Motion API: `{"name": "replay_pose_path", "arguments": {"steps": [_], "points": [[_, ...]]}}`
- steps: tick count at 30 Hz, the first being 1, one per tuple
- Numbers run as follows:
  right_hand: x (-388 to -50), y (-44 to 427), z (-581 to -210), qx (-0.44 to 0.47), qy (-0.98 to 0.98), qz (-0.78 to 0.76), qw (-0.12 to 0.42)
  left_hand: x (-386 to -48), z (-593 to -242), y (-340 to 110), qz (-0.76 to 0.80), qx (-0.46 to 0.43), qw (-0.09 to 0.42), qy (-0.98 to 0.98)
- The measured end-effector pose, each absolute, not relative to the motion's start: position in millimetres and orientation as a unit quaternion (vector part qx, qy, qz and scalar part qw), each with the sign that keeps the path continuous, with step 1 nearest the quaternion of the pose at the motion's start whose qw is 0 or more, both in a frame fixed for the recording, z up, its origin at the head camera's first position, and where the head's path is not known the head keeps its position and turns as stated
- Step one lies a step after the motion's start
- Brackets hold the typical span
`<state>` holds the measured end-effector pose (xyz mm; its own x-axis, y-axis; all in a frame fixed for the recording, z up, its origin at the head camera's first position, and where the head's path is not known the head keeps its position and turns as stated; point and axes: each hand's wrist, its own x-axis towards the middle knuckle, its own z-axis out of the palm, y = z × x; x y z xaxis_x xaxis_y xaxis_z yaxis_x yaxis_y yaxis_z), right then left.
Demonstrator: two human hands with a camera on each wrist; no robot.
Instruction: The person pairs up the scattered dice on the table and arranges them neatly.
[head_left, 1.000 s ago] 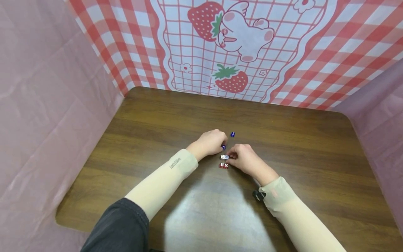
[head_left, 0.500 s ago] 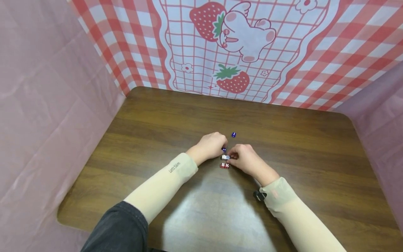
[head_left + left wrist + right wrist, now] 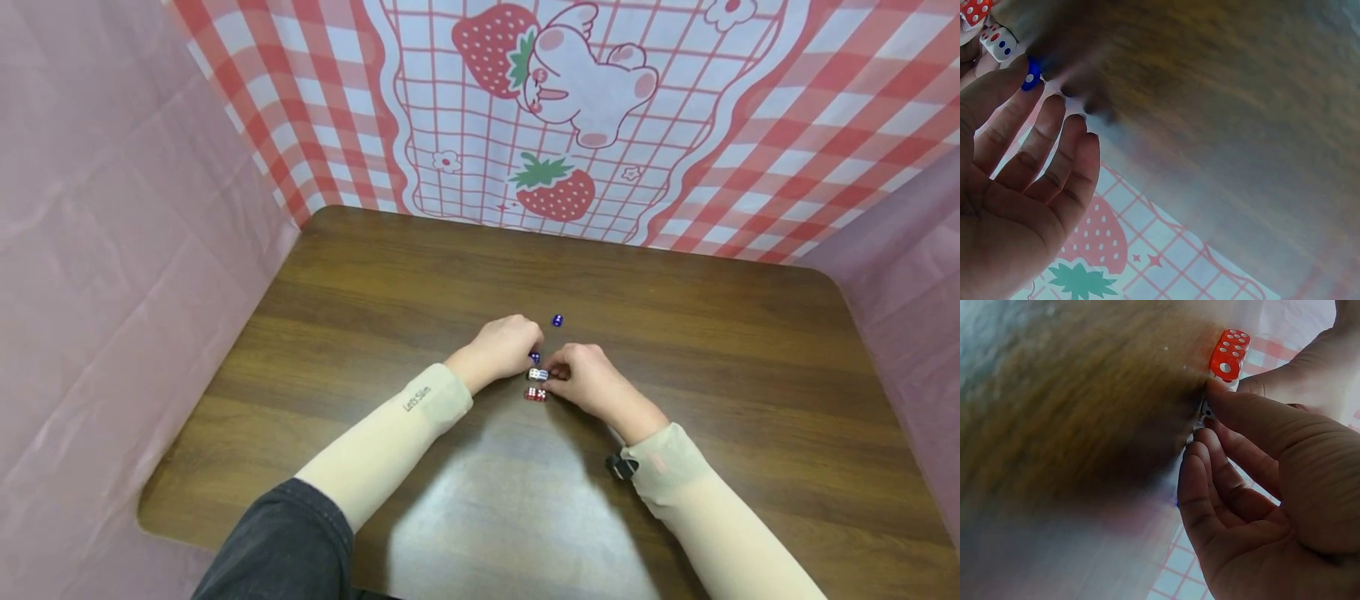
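Note:
My left hand [image 3: 501,343] pinches a blue die [image 3: 1032,75] between thumb and index finger, just behind a pair of white dice [image 3: 534,374]. From the right, my right hand [image 3: 592,383] pinches the right-hand white die, which its fingers mostly hide in the right wrist view. Nearer to me, two red dice [image 3: 536,394] stand side by side, close to the right thumb. A second blue die [image 3: 557,320] lies alone farther back on the table.
All the dice are on a brown wood-grain table [image 3: 360,283]. A red-and-white checked cloth [image 3: 330,108] with strawberries hangs along its far edge. Pink cloth [image 3: 90,250] encloses the left and right sides.
My left hand has drawn the blue die slightly toward me, closer to the white dice. The right hand stays at the white dice, and the far blue die has not moved.

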<state>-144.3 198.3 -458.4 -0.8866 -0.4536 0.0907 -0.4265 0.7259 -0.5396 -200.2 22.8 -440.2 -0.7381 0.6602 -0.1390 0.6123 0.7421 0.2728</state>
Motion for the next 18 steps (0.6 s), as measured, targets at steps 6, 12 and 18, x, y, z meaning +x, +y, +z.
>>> {"name": "replay_pose_path", "arguments": {"steps": [6,12,18], "points": [[-146,203,-457,-0.23,0.931,-0.282,0.034,-199,-440,21,0.111,0.34,0.116,0.927],[-154,212,-454,-0.206,0.935,-0.283,0.049,-199,-441,21,0.119,0.338,0.12,0.926],[-172,220,-451,-0.163,0.946,-0.279,0.026,-200,-442,20,0.127,0.34,0.114,0.925]]}}
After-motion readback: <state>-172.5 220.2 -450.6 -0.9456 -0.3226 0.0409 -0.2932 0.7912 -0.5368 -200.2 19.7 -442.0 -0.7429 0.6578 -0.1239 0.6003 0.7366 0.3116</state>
